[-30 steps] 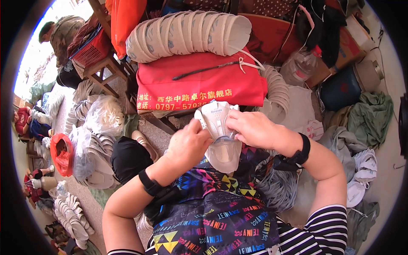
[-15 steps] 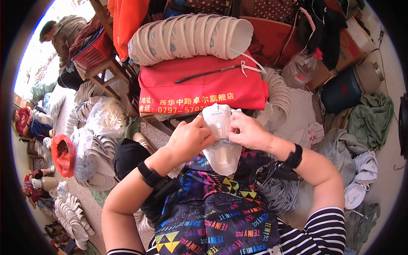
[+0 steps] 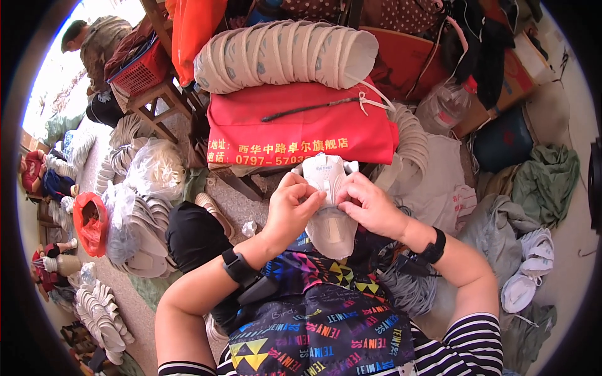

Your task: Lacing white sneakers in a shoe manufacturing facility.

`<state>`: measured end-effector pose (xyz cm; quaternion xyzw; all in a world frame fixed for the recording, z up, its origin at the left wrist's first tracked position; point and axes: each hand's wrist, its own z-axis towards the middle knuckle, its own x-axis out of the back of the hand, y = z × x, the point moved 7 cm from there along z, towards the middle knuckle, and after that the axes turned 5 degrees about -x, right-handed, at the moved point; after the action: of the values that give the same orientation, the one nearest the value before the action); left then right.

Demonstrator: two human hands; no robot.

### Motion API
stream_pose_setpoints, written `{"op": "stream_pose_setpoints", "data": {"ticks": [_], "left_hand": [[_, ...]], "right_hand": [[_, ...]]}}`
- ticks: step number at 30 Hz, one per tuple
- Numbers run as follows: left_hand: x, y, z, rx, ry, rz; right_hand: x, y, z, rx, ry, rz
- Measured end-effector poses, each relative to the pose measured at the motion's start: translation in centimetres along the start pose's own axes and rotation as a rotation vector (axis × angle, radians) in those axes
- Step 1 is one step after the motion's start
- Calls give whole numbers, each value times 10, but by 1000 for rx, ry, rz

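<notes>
In front of my apron I see a pale white shoe upper (image 3: pixel 331 178), its narrow tongue end pointing away from me and its rounded end (image 3: pixel 333 241) towards me. My left hand (image 3: pixel 293 202) is closed on its left edge, thumb and forefinger pinched near the middle opening. On the opposite edge, the bent fingers and thumb of my right hand (image 3: pixel 365 199) grip the upper beside that opening. Whatever small part lies between the fingertips is too small to make out. Beyond the hands, a red cloth bag (image 3: pixel 282 128) covers a low stool.
A long nested stack of shoe uppers (image 3: pixel 285 56) lies on the red bag, with a dark thin stick (image 3: pixel 310 109) beside it. Bundled grey laces (image 3: pixel 411 288) hang at my right. Plastic bags and shoe parts (image 3: pixel 141 229) cover the left floor. A person (image 3: pixel 100 47) sits far left.
The grey strip seen across the upper between my hands no longer shows. My left hand has moved slightly right and its fingers have shifted, while my right hand has moved slightly right.
</notes>
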<state>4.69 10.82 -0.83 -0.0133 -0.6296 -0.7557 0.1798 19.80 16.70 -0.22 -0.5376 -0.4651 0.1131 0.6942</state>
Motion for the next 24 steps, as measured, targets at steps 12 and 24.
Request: {"op": "stream_pose_setpoints", "data": {"ticks": [12, 24], "left_hand": [[7, 26, 34, 132, -101, -513], [-29, 68, 14, -232, -845, -156]], "right_hand": [[4, -63, 15, -208, -346, 755], [217, -212, 19, 735, 481, 704]]}}
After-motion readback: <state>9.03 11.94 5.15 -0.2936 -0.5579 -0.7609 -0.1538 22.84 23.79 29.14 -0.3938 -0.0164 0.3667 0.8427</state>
